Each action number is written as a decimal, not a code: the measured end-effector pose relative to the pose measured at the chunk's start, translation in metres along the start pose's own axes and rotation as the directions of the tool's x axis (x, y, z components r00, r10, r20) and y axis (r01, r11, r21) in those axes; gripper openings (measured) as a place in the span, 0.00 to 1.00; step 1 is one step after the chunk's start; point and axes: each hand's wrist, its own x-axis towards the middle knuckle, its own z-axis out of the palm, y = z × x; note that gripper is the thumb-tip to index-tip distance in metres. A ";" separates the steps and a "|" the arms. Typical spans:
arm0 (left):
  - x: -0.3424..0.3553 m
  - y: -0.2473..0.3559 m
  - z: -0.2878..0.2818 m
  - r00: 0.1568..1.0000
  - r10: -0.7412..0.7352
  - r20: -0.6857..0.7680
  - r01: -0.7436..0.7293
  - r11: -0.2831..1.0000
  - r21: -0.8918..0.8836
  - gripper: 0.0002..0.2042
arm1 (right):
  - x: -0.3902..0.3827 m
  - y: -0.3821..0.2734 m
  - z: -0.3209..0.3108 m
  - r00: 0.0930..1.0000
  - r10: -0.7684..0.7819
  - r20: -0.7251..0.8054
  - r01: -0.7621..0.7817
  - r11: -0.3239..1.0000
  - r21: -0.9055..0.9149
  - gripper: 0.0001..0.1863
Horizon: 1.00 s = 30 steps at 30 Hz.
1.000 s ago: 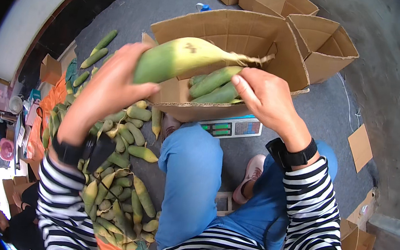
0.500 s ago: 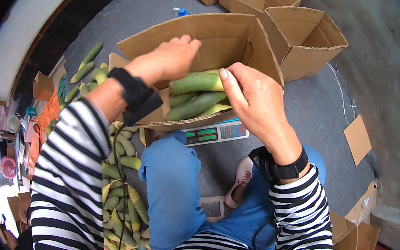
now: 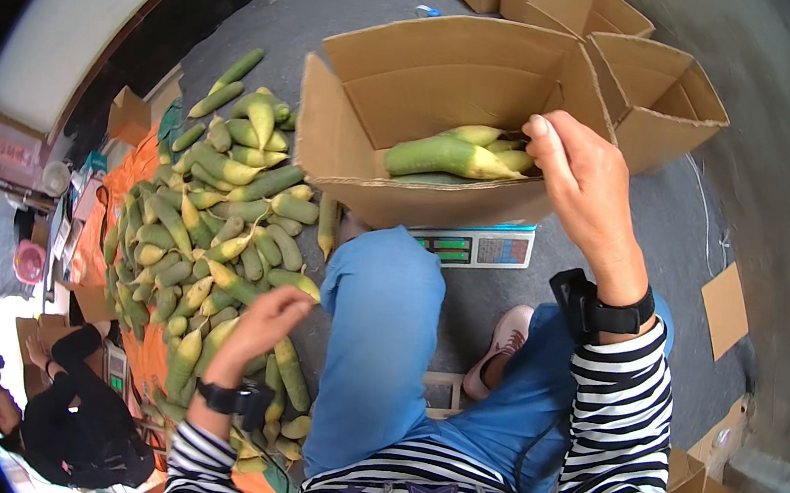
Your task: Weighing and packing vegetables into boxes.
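My left hand (image 3: 267, 324) hovers over the near right part of a pile of green radishes (image 3: 178, 268), its fingers loosely bent beside a pale-tipped radish (image 3: 294, 283). Nothing shows inside it, and it looks open. My right hand (image 3: 584, 177) is closed in a pinch at the right side of a large cardboard box (image 3: 429, 213). Whatever lies between thumb and fingers is hidden. Several green radishes (image 3: 452, 157) lie in the box, their pale tips toward this hand. Beneath the box sits a digital scale (image 3: 502, 249) with lit green displays.
More cardboard boxes (image 3: 660, 132) stand at the back right. An orange sheet (image 3: 135, 187) lies under the pile's left side. Another person (image 3: 88, 416) in dark clothes is at the lower left. A flat cardboard piece (image 3: 726, 310) lies on the floor at right.
My left hand has moved from above the box down and left to the pile. My right hand stays by the box's right side. The view has shifted left, showing more of the pile.
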 end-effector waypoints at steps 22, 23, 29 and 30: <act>0.103 -0.058 0.105 0.876 -0.201 0.439 0.449 0.006 -0.893 0.17 | 0.013 -0.009 0.036 0.981 -0.031 0.190 0.046 0.996 -0.078 0.17; 0.106 -0.058 0.106 0.876 -0.197 0.441 0.451 0.007 -0.892 0.17 | 0.013 -0.010 0.036 0.979 -0.021 0.204 0.040 0.995 -0.088 0.16; 0.102 -0.064 0.091 0.878 -0.195 0.437 0.456 0.060 -0.888 0.17 | 0.012 -0.009 0.033 0.974 -0.043 0.221 0.068 0.992 -0.104 0.15; 0.100 -0.065 0.087 0.880 -0.196 0.432 0.452 0.068 -0.889 0.17 | 0.012 -0.009 0.033 0.976 -0.041 0.215 0.064 0.993 -0.100 0.15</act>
